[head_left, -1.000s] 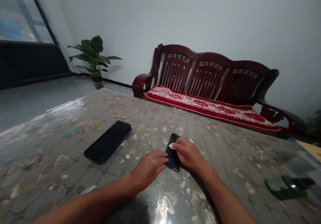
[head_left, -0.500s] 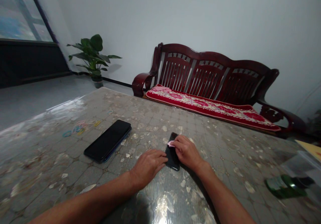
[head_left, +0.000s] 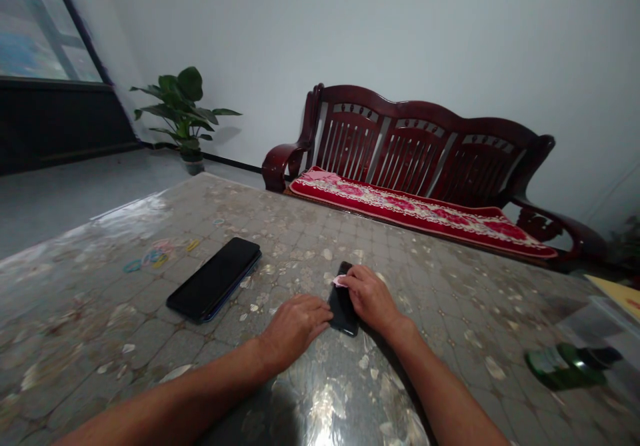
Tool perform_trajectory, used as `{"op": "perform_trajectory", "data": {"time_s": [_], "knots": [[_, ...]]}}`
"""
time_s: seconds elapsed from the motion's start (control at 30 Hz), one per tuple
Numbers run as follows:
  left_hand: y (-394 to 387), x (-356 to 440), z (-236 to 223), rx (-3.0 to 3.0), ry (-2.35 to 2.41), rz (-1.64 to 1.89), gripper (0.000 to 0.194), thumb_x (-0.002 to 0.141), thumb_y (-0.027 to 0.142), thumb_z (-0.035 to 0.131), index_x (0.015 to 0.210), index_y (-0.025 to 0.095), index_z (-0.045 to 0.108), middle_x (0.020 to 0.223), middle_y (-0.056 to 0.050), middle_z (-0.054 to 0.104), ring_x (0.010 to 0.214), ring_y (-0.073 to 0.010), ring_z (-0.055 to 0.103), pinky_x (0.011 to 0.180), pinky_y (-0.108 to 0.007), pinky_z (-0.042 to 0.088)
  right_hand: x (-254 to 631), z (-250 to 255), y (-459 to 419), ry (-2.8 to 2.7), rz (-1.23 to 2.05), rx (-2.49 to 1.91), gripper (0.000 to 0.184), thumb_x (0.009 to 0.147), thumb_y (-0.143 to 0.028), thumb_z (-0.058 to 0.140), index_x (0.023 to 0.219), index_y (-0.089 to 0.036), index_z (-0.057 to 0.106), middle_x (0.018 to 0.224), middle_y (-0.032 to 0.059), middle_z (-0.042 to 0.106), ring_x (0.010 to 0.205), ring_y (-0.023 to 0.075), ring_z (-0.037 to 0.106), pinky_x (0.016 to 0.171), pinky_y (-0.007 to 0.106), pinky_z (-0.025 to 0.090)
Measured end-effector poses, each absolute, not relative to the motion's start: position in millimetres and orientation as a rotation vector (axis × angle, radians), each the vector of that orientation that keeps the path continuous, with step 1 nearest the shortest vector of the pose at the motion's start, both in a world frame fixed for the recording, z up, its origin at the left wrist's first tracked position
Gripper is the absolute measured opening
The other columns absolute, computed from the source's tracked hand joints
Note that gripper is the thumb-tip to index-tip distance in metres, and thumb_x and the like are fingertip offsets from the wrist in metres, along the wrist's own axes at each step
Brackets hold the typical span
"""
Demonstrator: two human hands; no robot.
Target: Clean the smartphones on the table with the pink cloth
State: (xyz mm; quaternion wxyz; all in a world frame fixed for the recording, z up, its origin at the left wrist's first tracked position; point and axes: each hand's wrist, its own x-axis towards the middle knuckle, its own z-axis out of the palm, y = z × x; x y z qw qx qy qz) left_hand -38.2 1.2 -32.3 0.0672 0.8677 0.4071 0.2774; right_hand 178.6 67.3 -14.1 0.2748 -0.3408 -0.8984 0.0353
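A small black smartphone (head_left: pixel 343 313) lies flat on the patterned tabletop, its screen up and its top end pointing away from me. My left hand (head_left: pixel 299 325) lies palm down to its left, the fingertips close together and pressed against the phone's left edge, steadying it. My right hand (head_left: pixel 369 294) is over the phone's upper right side. Between its thumb and fingers is pinched a small pale pink piece of cloth or tissue (head_left: pixel 339 281), touching the screen. My right fingers partly cover the phone and most of the pink piece.
Left of my hands lie larger black phones (head_left: pixel 215 279), apparently stacked. Several coloured bands (head_left: pixel 159 254) are scattered beyond them. A green bottle (head_left: pixel 565 366) lies at the right near a clear plastic container (head_left: pixel 590 323). A wooden bench (head_left: pixel 400 146) and a potted plant (head_left: pixel 185 109) stand behind the table.
The view has shifted very slightly. My right hand and the pink piece remain on the phone's upper part, with hardly any movement; my left hand stays at its edge.
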Motion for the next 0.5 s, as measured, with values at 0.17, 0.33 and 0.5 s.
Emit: {"op": "perform_trajectory", "data": {"time_s": [0.17,0.33,0.5], "knots": [[2.8,-36.8,-32.8,2.603,1.239,0.826,0.016,0.094,0.022,0.060,0.098,0.022,0.076,0.097,-0.005,0.077,0.092,-0.0209,0.071,0.087,-0.034,0.056,179.7,-9.5,63.5,-2.462,0.152,-0.827,0.039,0.081,0.001,0.047,0.104,-0.021,0.071,0.092,0.0066,0.061,0.087,0.0197,0.055,0.077,0.031,0.046],[3.0,-36.1,-31.5,2.611,1.242,0.830,0.016,0.094,0.022,0.060,0.098,0.021,0.075,0.097,-0.005,0.077,0.091,-0.0206,0.071,0.086,-0.034,0.056,183.3,-11.8,63.6,-2.473,0.149,-0.829,0.041,0.080,0.002,0.048,0.104,-0.021,0.071,0.092,0.0062,0.061,0.089,0.0200,0.055,0.078,0.031,0.046],[2.9,-35.9,-31.9,2.602,1.240,0.844,0.015,0.094,0.021,0.061,0.098,0.022,0.076,0.099,-0.005,0.077,0.092,-0.0209,0.071,0.087,-0.034,0.056,185.0,-14.8,67.5,-2.376,0.103,-0.947,0.041,0.082,0.002,0.048,0.104,-0.022,0.072,0.092,0.0067,0.061,0.090,0.0202,0.055,0.079,0.031,0.046]]}}
